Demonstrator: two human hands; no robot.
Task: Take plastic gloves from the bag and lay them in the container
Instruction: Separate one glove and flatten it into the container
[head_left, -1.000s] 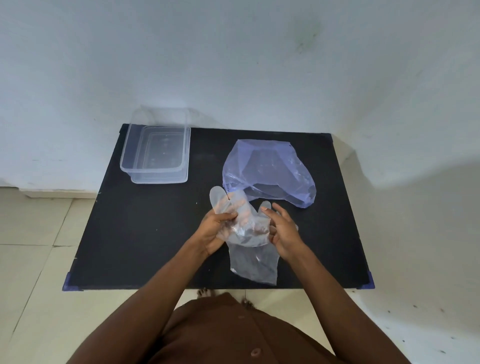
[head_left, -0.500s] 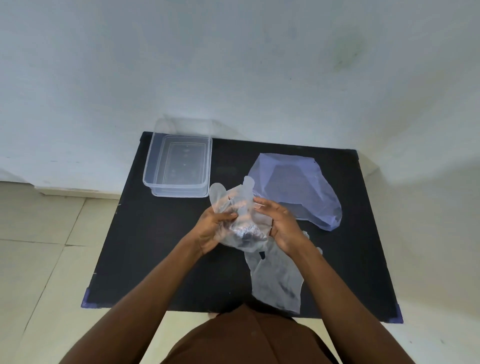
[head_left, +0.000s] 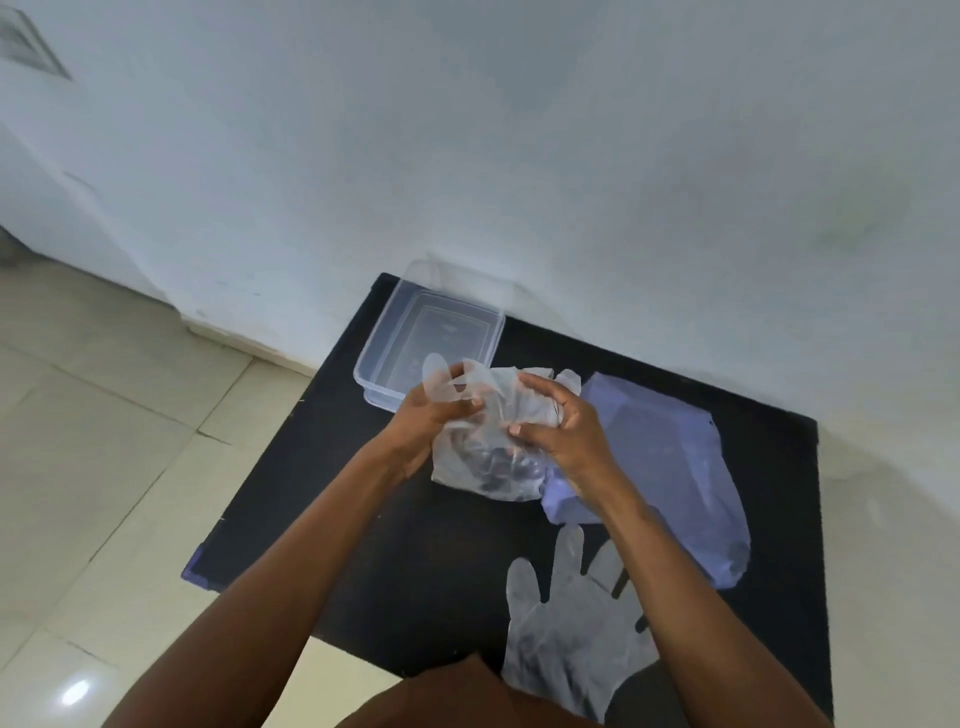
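Note:
A crumpled clear plastic glove (head_left: 488, 441) hangs between both hands above the black table (head_left: 322, 499). My left hand (head_left: 434, 415) grips its left side, with glove fingers sticking up past the thumb. My right hand (head_left: 558, 428) clasps its right side. Just beyond the hands, a clear rectangular container (head_left: 400, 332) sits at the table's far left corner, with nothing visible in it. The pale blue plastic bag (head_left: 670, 462) lies flat to the right. A second clear glove (head_left: 566, 639) lies spread at the near edge, partly under my right forearm.
The table stands against a white wall (head_left: 571, 156), with beige floor tiles (head_left: 104, 467) to the left. Its near edge is close to my body, and my brown shirt (head_left: 467, 696) shows at the bottom.
Both hands have carried the bunched glove away from me toward the container. One glove has dropped free and now lies flat at the table's near edge. The camera has shifted.

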